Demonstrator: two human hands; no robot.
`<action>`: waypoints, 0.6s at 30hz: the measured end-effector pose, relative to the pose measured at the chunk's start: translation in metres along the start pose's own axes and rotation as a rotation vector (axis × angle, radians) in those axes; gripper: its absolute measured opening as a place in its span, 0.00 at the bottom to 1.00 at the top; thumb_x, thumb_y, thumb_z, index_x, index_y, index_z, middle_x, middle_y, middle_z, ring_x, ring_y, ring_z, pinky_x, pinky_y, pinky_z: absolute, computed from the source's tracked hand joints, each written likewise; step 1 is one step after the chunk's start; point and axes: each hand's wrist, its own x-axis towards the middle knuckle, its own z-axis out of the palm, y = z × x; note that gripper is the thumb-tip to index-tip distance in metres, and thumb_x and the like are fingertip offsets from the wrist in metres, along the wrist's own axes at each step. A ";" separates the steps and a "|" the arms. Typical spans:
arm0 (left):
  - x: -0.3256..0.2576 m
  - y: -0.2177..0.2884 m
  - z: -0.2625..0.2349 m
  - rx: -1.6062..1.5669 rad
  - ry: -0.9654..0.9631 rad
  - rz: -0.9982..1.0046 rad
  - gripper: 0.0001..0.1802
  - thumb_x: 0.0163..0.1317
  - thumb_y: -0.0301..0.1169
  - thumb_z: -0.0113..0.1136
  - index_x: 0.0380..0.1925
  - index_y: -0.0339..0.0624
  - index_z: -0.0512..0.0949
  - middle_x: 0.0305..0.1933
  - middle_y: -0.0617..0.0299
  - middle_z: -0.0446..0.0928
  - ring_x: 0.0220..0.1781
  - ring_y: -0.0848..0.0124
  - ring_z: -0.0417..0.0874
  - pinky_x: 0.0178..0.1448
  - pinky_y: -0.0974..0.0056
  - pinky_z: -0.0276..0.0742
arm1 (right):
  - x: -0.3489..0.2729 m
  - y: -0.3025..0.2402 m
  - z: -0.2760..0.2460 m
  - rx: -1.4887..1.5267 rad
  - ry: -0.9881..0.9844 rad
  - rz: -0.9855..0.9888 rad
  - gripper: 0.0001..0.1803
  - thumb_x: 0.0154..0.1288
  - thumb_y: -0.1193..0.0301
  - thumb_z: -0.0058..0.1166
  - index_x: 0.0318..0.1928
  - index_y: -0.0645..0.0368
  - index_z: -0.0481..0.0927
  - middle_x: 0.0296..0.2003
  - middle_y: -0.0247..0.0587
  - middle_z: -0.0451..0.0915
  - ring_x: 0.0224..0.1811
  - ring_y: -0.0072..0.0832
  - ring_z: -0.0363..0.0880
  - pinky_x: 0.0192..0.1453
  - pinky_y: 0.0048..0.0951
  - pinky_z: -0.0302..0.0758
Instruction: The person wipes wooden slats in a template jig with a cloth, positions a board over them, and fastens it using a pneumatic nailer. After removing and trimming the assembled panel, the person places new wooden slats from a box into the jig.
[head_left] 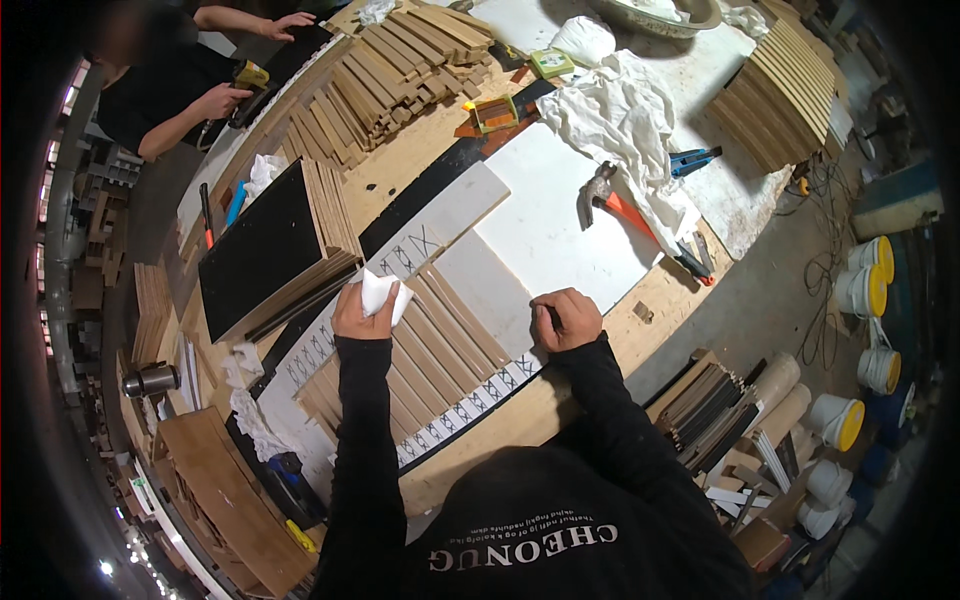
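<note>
White and crumpled, a soft wad (384,296) sits in my left hand (358,318), the fingers closed around it; whether it is cloth or paper I cannot tell. It is over the upper-left ends of a row of brown wooden strips (447,340), laid side by side on the bench (675,295). Pale borders marked with black crosses run along both ends of the row, and the near marked border (470,408) passes just below my right hand (572,320). On that side my fingers are curled in, near the edge of a grey-white board (487,277); I cannot tell whether they hold anything.

Left of my left hand stands a stack of black-faced panels (262,250). Beyond my right hand, a claw hammer (628,212) with a red and black handle lies across a white panel (560,180), beside a rumpled white cloth (625,112). A blue cutter (695,160) is near the cloth. Farther off, many loose strips (375,80) are heaped together, and at the upper left a co-worker in dark clothes grips a yellow and black power drill (250,76). Yellow-lidded buckets (848,425) stand at the far right.
</note>
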 end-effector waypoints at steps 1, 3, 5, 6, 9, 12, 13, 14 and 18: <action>0.001 0.000 0.001 0.012 0.011 0.012 0.11 0.50 0.33 0.63 0.28 0.35 0.76 0.26 0.54 0.73 0.27 0.61 0.76 0.30 0.63 0.70 | 0.000 0.000 0.000 -0.001 0.004 -0.019 0.04 0.46 0.76 0.52 0.26 0.53 0.76 0.21 0.35 0.72 0.22 0.33 0.72 0.27 0.30 0.67; 0.002 -0.002 0.003 -0.008 0.013 -0.008 0.11 0.49 0.33 0.63 0.28 0.35 0.76 0.26 0.54 0.73 0.27 0.61 0.76 0.30 0.63 0.70 | 0.001 0.000 -0.001 -0.005 -0.001 -0.008 0.04 0.46 0.76 0.52 0.26 0.53 0.76 0.20 0.35 0.72 0.22 0.33 0.72 0.27 0.30 0.67; 0.002 -0.004 0.006 0.012 0.028 0.006 0.11 0.49 0.32 0.63 0.28 0.36 0.76 0.26 0.54 0.73 0.27 0.61 0.76 0.30 0.63 0.70 | 0.001 0.000 -0.001 -0.003 -0.002 -0.025 0.04 0.46 0.76 0.52 0.26 0.53 0.76 0.20 0.35 0.72 0.22 0.33 0.72 0.27 0.30 0.67; 0.002 -0.006 0.008 0.002 0.022 0.004 0.11 0.49 0.32 0.63 0.28 0.36 0.76 0.25 0.54 0.73 0.27 0.61 0.76 0.30 0.63 0.70 | 0.001 0.000 -0.001 -0.002 -0.011 0.000 0.04 0.46 0.76 0.52 0.26 0.53 0.76 0.20 0.35 0.72 0.22 0.33 0.72 0.27 0.30 0.67; 0.003 -0.012 0.012 0.043 -0.008 0.026 0.11 0.49 0.32 0.63 0.28 0.36 0.76 0.26 0.54 0.73 0.28 0.60 0.76 0.31 0.63 0.70 | 0.001 0.000 -0.001 0.001 -0.008 -0.006 0.04 0.46 0.76 0.52 0.26 0.53 0.76 0.20 0.35 0.72 0.22 0.33 0.72 0.27 0.29 0.67; 0.000 -0.014 0.011 0.136 0.030 0.058 0.10 0.49 0.30 0.63 0.28 0.36 0.76 0.28 0.53 0.73 0.27 0.60 0.76 0.31 0.63 0.71 | 0.001 0.001 -0.002 0.014 -0.008 -0.022 0.04 0.47 0.77 0.51 0.26 0.56 0.76 0.21 0.36 0.74 0.22 0.32 0.73 0.26 0.28 0.68; -0.002 -0.014 0.010 0.135 0.028 0.058 0.10 0.49 0.30 0.63 0.28 0.36 0.76 0.28 0.53 0.73 0.27 0.60 0.76 0.31 0.63 0.71 | 0.001 0.001 -0.001 0.005 -0.015 -0.040 0.04 0.47 0.77 0.51 0.26 0.56 0.76 0.21 0.36 0.74 0.22 0.32 0.73 0.26 0.28 0.68; -0.006 -0.014 0.008 0.085 0.120 0.077 0.10 0.48 0.29 0.63 0.28 0.36 0.76 0.28 0.54 0.73 0.28 0.61 0.76 0.31 0.64 0.71 | 0.001 0.001 -0.001 0.003 0.002 -0.040 0.04 0.46 0.77 0.52 0.26 0.55 0.76 0.21 0.36 0.73 0.22 0.33 0.72 0.26 0.29 0.68; -0.033 -0.004 -0.004 -0.496 0.175 -0.333 0.10 0.51 0.28 0.62 0.31 0.34 0.75 0.28 0.59 0.76 0.29 0.73 0.77 0.34 0.70 0.72 | 0.000 0.001 0.001 -0.010 0.011 -0.011 0.04 0.45 0.76 0.52 0.25 0.54 0.76 0.20 0.36 0.72 0.21 0.33 0.72 0.27 0.29 0.67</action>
